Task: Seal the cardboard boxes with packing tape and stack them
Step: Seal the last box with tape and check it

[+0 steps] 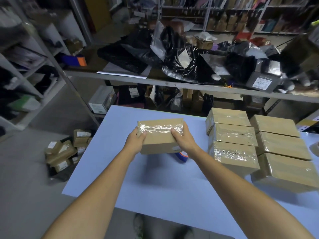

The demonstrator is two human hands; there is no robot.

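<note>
A brown cardboard box [159,135] with clear tape across its top is held above the pale blue table [155,183]. My left hand [136,138] grips its left end and my right hand [183,137] grips its right end. Under the box's right corner a blue and orange tape dispenser [182,156] lies on the table, mostly hidden. To the right stand two rows of taped boxes: the nearer row [231,140] and the outer row [283,149], three boxes showing in each.
A cluttered shelf [172,83] with black bags runs behind the table. Small parcels [65,150] lie piled on the floor at the left. Metal racking [25,75] stands at the far left. A tape roll [315,148] peeks in at the right edge.
</note>
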